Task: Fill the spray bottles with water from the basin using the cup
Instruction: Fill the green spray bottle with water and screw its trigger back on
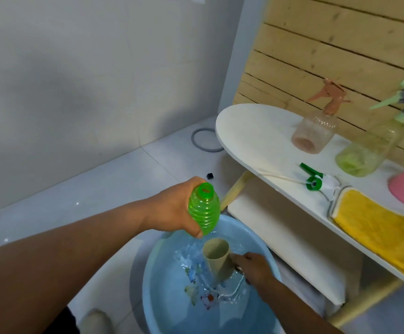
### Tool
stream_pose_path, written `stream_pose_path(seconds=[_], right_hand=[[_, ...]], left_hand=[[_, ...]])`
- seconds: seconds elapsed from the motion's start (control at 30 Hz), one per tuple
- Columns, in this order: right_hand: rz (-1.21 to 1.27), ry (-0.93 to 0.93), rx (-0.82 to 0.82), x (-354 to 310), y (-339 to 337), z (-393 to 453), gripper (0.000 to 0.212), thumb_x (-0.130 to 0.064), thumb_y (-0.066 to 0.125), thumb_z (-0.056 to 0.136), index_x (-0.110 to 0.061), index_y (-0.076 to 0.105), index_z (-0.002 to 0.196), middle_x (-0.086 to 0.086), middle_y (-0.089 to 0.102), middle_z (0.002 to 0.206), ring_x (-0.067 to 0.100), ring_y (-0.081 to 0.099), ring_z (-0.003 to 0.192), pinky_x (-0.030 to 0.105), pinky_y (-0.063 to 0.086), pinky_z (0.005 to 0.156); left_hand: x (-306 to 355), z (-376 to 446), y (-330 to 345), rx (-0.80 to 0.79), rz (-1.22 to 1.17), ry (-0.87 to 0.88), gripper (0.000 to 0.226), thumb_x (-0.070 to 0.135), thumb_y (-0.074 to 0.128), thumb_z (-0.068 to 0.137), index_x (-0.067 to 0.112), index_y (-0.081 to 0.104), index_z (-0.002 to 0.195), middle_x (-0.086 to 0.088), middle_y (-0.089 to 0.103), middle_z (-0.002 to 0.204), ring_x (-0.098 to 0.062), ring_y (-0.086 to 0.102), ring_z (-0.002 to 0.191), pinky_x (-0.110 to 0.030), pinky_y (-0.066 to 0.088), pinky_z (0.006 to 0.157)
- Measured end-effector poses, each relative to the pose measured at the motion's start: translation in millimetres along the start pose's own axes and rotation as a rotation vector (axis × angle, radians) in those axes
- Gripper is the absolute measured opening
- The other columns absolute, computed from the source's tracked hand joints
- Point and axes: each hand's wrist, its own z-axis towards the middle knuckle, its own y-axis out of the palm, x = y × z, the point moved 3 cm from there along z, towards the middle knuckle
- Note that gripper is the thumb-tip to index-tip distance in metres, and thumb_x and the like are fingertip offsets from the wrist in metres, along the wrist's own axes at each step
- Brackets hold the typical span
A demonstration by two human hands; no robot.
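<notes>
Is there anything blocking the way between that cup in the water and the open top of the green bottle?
Nothing visible does. The right hand dips the cup in the basin, and the left hand holds the green bottle just above it, its neck uncapped. Its sprayer head lies on the shelf.

A ribbed, translucent green plastic bottle glistens above a glossy pale-blue plastic basin holding a matt beige cup. On the smooth, matt white desk stand two clear plastic spray bottles, one pink-tinted and one green-tinted, beside a fluffy yellow cloth. Bare, knotty wooden slats line the wall; the floor tiles shine.
</notes>
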Motion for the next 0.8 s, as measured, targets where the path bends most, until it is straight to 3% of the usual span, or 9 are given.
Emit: stream_pose_path(seconds=[0.1,0.33,0.47,0.67,0.8], right_hand=[[0.033,-0.036,-0.017,-22.7,-20.5,-20.9,0.036,-0.039,0.079,0.073,-0.02,0.053,0.057,0.001,0.046,0.054,0.017,0.037,0.05,0.029,0.031,0.055],[0.136,-0.161,0.031,-91.7,-79.9,-75.5,0.035,-0.031,0.082,0.08,-0.016,0.054,0.066,0.001,0.047,0.059,0.013,0.036,0.052,0.024,0.03,0.048],[0.13,-0.248,0.082,-129.7,-113.0,-107.9,0.034,-0.035,0.08,0.082,-0.017,0.055,0.069,-0.005,0.05,0.056,0.015,0.038,0.06,0.027,0.031,0.053],[0.094,-0.429,0.11,-178.0,-138.8,-144.5,0.033,-0.032,0.08,0.084,-0.014,0.057,0.068,-0.008,0.053,0.056,0.003,0.039,0.047,0.021,0.031,0.052],[0.119,-0.491,0.142,-189.4,-142.3,-153.9,0.035,-0.033,0.08,0.083,-0.015,0.056,0.065,-0.006,0.054,0.058,0.002,0.038,0.047,0.025,0.031,0.055]], left_hand=[[0.3,-5.3,-3.4,0.004,0.002,-0.006,0.086,0.023,0.095,0.051,0.036,0.048,0.121,0.005,0.067,0.114,-0.015,0.067,0.106,-0.039,0.058,0.091],[-6.7,-21.5,-11.0,0.001,0.065,-0.03,0.083,0.013,0.098,0.057,0.031,0.049,0.122,0.007,0.066,0.11,-0.011,0.066,0.101,-0.03,0.057,0.084],[-10.0,-25.0,-12.8,0.004,0.096,-0.043,0.084,0.022,0.096,0.052,0.034,0.049,0.12,0.006,0.066,0.111,-0.014,0.067,0.103,-0.032,0.058,0.086],[-2.8,-20.6,-1.4,-0.017,0.115,-0.04,0.082,0.035,0.096,0.048,0.046,0.048,0.113,0.014,0.068,0.108,-0.01,0.068,0.101,-0.033,0.059,0.086],[4.4,-19.6,6.4,-0.023,0.182,-0.028,0.084,0.051,0.095,0.048,0.054,0.043,0.113,0.02,0.066,0.109,-0.005,0.065,0.101,-0.036,0.057,0.09]])
